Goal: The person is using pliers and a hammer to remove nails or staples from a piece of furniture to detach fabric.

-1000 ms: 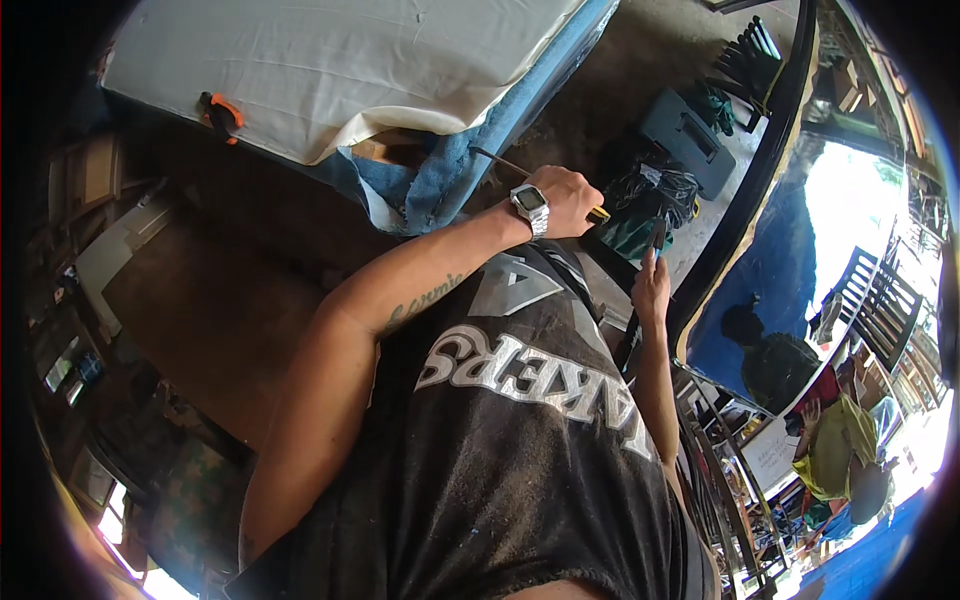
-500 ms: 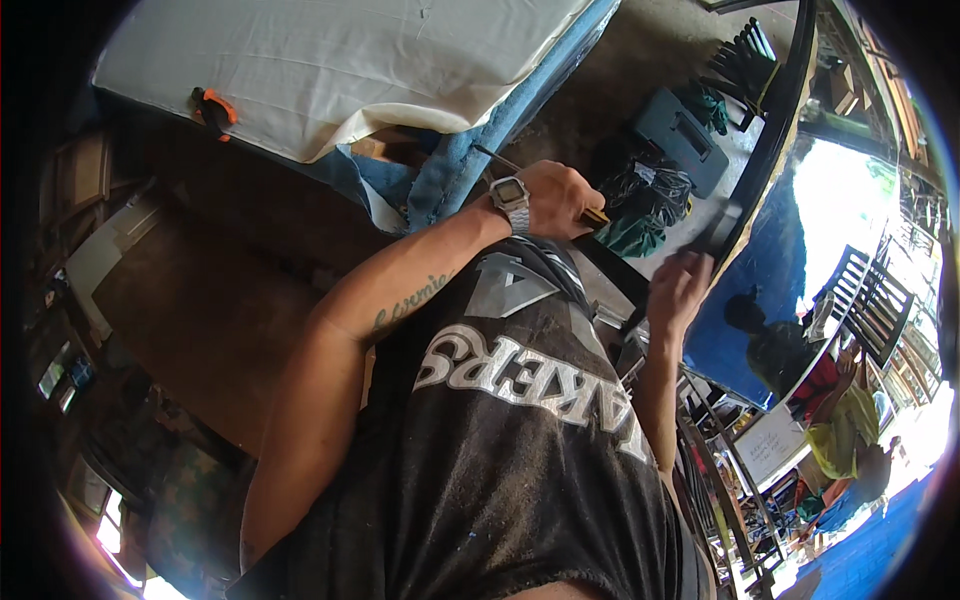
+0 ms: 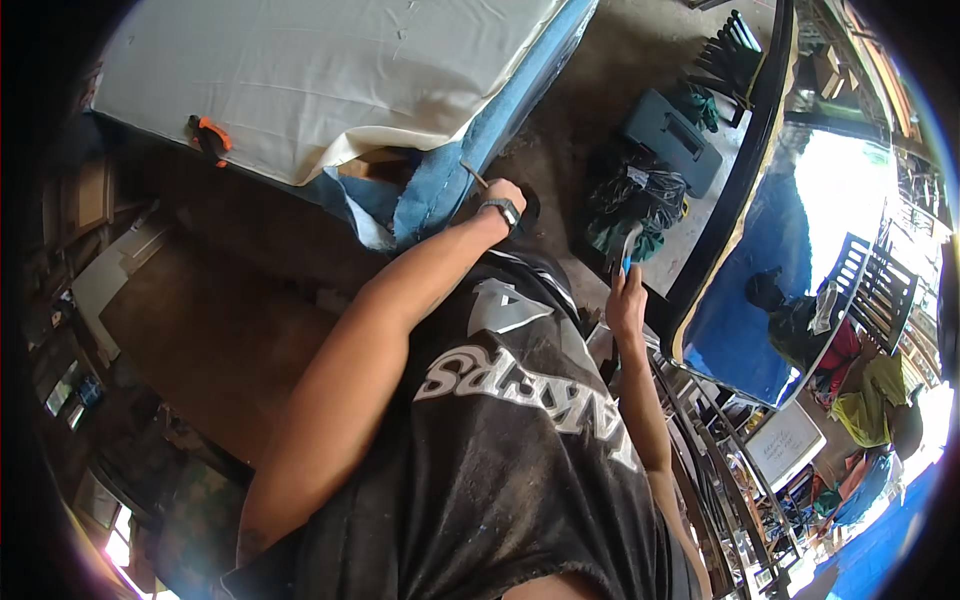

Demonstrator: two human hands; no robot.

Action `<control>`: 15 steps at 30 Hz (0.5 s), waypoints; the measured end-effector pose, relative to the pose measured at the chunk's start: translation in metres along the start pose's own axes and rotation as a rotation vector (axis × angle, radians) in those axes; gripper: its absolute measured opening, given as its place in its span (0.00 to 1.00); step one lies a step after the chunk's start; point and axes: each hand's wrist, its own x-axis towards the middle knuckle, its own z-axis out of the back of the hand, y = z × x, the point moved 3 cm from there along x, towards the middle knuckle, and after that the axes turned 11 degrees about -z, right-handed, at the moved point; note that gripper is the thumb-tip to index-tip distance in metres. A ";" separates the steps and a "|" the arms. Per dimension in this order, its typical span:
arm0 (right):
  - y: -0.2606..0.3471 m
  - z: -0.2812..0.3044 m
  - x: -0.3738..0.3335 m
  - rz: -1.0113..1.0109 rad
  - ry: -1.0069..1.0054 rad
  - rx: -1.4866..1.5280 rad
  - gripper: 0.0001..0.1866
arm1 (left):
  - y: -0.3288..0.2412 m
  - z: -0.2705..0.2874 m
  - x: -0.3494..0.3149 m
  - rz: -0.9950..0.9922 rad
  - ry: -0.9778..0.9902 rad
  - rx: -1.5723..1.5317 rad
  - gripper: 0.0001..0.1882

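My left hand [image 3: 503, 202], with a watch on its wrist, is closed around a screwdriver; its shaft [image 3: 474, 175] points at the blue fabric edge [image 3: 440, 185] of an upholstered piece. The handle is mostly hidden in my fist. To its right, my right hand [image 3: 628, 305] grips what looks like a hammer [image 3: 631, 246], with a curved metallic head and blue below it. Off-white cloth [image 3: 330, 75] covers the broad face of the piece. At its near corner the blue fabric hangs loose, and a brown hollow [image 3: 388, 165] shows inside.
An orange-and-black hand tool [image 3: 210, 140] lies at the cloth's left edge. Right of my hands are a grey-blue case [image 3: 672, 140], a heap of dark cords [image 3: 640, 190] and a dark-framed panel [image 3: 735, 190]. A person [image 3: 795, 325] appears farther right.
My left hand has moved left and slightly down, its wrist turned. My right hand has swung left and down; the tool in it, blurred before, now points upward.
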 end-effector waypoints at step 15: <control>-0.001 0.002 0.010 -0.088 0.008 0.041 0.16 | -0.007 0.114 -0.059 -0.336 -0.788 -0.491 0.08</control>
